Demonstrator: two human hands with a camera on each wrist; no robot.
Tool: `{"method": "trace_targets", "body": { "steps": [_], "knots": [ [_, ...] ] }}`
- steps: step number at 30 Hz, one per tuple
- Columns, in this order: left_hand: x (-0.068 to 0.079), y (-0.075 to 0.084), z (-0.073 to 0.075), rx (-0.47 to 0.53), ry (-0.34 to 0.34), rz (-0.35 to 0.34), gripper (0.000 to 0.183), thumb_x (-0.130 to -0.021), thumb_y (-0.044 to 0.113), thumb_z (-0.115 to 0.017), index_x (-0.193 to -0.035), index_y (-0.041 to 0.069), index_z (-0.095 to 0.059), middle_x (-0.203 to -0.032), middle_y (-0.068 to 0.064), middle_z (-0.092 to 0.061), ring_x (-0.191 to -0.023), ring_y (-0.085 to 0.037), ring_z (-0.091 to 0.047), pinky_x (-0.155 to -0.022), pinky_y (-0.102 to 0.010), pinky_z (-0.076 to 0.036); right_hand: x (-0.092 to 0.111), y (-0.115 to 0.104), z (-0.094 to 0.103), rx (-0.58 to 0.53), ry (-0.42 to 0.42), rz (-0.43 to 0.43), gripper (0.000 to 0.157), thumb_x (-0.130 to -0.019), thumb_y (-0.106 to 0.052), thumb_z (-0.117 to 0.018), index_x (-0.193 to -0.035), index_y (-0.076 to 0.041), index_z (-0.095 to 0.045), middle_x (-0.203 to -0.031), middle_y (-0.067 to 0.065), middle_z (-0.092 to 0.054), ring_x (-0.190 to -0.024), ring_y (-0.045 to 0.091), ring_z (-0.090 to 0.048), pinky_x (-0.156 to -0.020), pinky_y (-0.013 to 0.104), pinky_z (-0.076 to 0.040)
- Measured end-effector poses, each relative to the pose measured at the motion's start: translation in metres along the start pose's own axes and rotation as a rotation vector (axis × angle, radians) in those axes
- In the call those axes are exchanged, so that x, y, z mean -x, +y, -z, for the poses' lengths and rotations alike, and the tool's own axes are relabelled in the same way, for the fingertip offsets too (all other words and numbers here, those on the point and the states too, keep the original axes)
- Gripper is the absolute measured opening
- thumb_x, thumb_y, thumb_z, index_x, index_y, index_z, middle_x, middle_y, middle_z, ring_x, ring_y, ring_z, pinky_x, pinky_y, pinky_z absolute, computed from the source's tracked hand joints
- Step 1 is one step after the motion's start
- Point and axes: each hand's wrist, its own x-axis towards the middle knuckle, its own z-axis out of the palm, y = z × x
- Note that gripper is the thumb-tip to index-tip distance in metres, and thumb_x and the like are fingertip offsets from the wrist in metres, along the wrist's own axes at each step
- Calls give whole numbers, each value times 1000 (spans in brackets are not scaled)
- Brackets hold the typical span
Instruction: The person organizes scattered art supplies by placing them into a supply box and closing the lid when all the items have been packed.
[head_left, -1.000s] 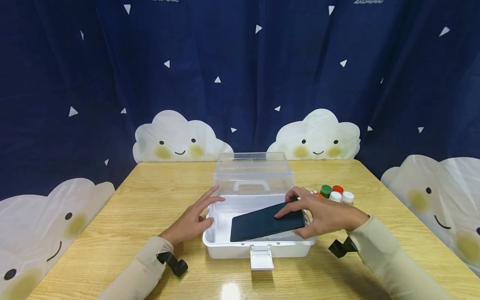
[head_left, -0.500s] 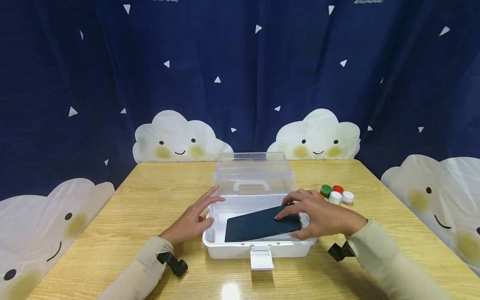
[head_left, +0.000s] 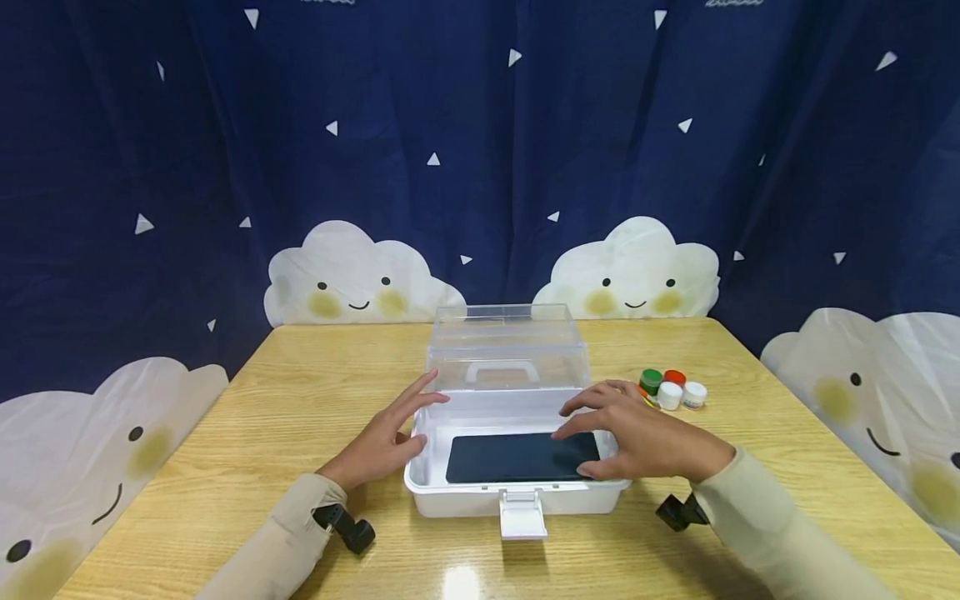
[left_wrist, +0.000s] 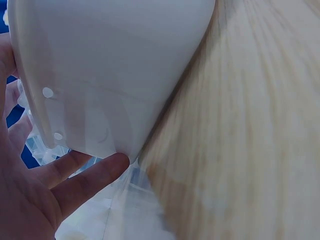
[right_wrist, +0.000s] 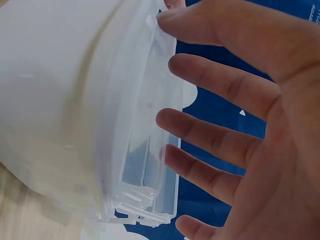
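A white plastic box (head_left: 450, 503) stands on the table with its clear lid (head_left: 510, 337) tipped back and its front latch (head_left: 522, 523) hanging down. Flat on the box floor lies a dark navy rectangular slab (head_left: 495, 460), its long side along the front wall. My right hand (head_left: 645, 433) hovers over the slab's right end, fingers spread and holding nothing; the right wrist view shows the fingers (right_wrist: 215, 132) apart beside the box. At the left end, my left hand (head_left: 378, 446) touches the box, thumb at the rim, straight fingers (left_wrist: 92, 180) along its outside.
Small jars stand right of the box: one green-capped (head_left: 651, 381), one red-capped (head_left: 674, 378) and two white ones (head_left: 670, 396). Thin orange and yellow sticks (head_left: 648, 398) show partly behind my right hand. A navy curtain (head_left: 480, 150) hangs behind the table (head_left: 330, 375).
The dark slab has gone from slanted and raised at its right end to flat and straight in the box. My right hand has let go of it. The left hand has stayed put.
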Motion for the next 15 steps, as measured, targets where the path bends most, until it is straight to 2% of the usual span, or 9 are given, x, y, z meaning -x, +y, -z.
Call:
{"method": "trace_targets", "body": {
  "steps": [6,15],
  "knots": [
    [0,0,0,8,-2,-11,55,-80,-6,-52,-132,11,-43,-150,-7,-12,-128,-30,-30,-53,-26,-50,0,-1,0,-5,21,12,42,-70,-41,-72,-110,-42,-59,-121,-11,-50,-115,17,-40,-90,46,-26],
    [0,1,0,14,-4,-5,55,-80,-6,-51,-132,13,-43,-150,-6,-11,-130,-30,-27,-55,-26,-51,0,-1,1,-15,13,-8,42,-71,-42,-71,-111,-43,-59,-123,-13,-49,-115,14,-39,-91,45,-26]
  ]
}}
